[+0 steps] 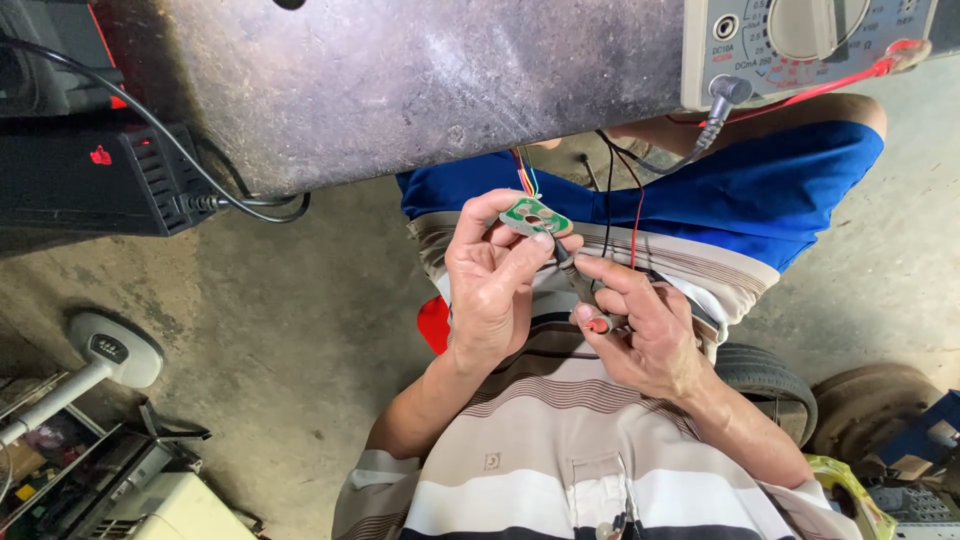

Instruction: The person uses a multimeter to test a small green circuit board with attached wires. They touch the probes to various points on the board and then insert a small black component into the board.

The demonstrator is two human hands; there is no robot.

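Observation:
My left hand pinches a small round green circuit board between thumb and fingers, above my lap. Thin coloured wires run from the board up under the bench edge. My right hand grips two meter probes, a black one and a red one, with the black tip pointing up at the underside of the board. Black and red leads climb from the probes to a grey analogue multimeter on the bench at the top right.
A worn dark metal bench top fills the upper frame. A black power unit with a red light and cable sits at the left. A white fan base, clutter, a tyre and concrete floor lie around me.

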